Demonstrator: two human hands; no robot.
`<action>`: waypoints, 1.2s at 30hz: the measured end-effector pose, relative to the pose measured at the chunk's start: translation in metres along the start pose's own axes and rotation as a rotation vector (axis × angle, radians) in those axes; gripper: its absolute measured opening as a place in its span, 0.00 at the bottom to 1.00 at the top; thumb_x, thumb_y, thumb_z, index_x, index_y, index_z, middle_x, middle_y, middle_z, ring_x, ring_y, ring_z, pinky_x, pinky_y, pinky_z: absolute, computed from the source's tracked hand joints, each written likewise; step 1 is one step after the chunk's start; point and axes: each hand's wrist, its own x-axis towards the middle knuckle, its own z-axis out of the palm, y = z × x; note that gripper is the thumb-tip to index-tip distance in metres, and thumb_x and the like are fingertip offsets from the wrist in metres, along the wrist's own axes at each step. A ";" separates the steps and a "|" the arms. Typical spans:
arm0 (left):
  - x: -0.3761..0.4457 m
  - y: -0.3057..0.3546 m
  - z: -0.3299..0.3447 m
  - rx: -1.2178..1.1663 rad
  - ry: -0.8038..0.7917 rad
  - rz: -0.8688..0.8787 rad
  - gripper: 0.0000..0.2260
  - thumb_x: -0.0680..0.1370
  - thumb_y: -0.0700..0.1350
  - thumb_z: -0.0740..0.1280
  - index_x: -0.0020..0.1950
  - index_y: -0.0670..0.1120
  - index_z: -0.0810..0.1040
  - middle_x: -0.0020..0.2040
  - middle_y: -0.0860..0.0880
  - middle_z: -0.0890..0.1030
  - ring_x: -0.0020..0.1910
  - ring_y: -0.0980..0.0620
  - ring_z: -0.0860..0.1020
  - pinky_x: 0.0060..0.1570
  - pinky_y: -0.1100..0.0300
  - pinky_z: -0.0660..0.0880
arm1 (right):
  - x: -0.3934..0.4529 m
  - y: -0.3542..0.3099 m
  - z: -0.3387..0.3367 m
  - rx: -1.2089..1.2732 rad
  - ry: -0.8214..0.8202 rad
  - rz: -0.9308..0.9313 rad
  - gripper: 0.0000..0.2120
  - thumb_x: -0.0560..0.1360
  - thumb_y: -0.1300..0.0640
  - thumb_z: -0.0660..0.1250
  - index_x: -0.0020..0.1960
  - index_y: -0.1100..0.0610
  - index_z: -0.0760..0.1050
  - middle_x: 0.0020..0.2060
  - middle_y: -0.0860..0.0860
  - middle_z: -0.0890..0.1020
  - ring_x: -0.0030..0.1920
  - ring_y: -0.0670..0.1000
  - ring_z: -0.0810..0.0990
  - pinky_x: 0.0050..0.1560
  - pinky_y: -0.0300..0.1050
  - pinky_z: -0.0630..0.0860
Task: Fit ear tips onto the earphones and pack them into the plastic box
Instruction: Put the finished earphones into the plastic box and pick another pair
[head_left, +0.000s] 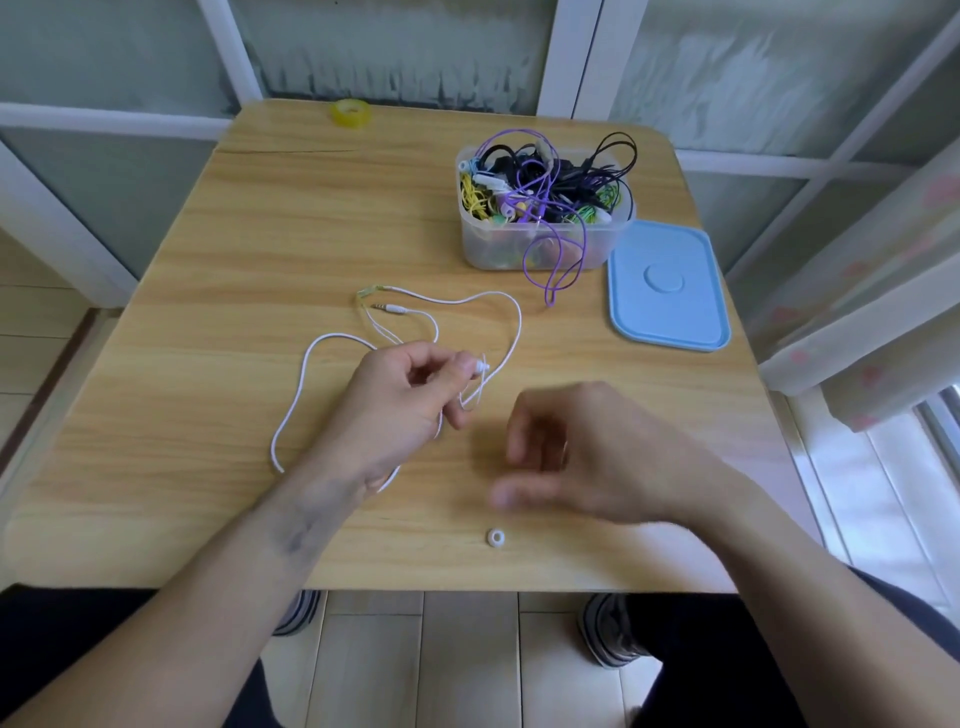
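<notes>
A light wooden table (208, 364) fills the view, set against frosted glass panels framed in white. At its far right stands a translucent plastic box (488, 249), open and heaped with tangled earphones (545, 182) in purple, black, yellow and green; one purple cable loop (556, 270) spills over the front wall onto the tabletop. Just beside the box, toward the right edge, its light blue lid (670, 286) lies flat.

The person's two bare forearms reach in from the near edge. The left hand (400, 400), near the table's middle, pinches a white earbud (480, 365) between thumb and fingertips, its nozzle pointing right. From that hand the white earphone cable (306, 374) trails in loose loops over the wood, out to the left and back toward the box, with the jack plug (389, 308) lying among the loops on the far side of the hand.

The right hand (587, 457) hovers above the table nearer the front, blurred, its fingers loosely curled; whether it holds anything cannot be told.

A small white ear tip (496, 537) lies alone on the wood close to the near edge, just in front of the right hand and apart from it. A roll of yellowish tape (352, 112) sits at the far edge.
</notes>
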 end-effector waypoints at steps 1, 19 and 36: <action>0.000 -0.001 0.001 0.033 0.010 0.016 0.07 0.80 0.44 0.65 0.46 0.44 0.81 0.27 0.48 0.74 0.22 0.58 0.65 0.26 0.67 0.64 | -0.003 -0.002 0.006 -0.058 -0.117 -0.030 0.18 0.63 0.43 0.81 0.42 0.52 0.78 0.31 0.44 0.78 0.33 0.43 0.76 0.35 0.35 0.71; -0.011 0.003 0.010 0.097 0.071 0.364 0.06 0.75 0.48 0.69 0.46 0.48 0.84 0.45 0.47 0.84 0.42 0.54 0.81 0.39 0.66 0.74 | 0.011 0.007 -0.006 0.876 0.535 -0.012 0.04 0.72 0.63 0.74 0.47 0.60 0.82 0.34 0.52 0.84 0.33 0.49 0.82 0.33 0.40 0.75; -0.010 -0.005 0.017 -0.053 0.230 0.438 0.05 0.76 0.42 0.70 0.46 0.41 0.82 0.38 0.48 0.85 0.38 0.53 0.83 0.41 0.65 0.76 | 0.013 -0.001 0.011 0.968 0.430 0.003 0.11 0.70 0.65 0.74 0.52 0.62 0.83 0.41 0.58 0.87 0.40 0.57 0.87 0.46 0.45 0.83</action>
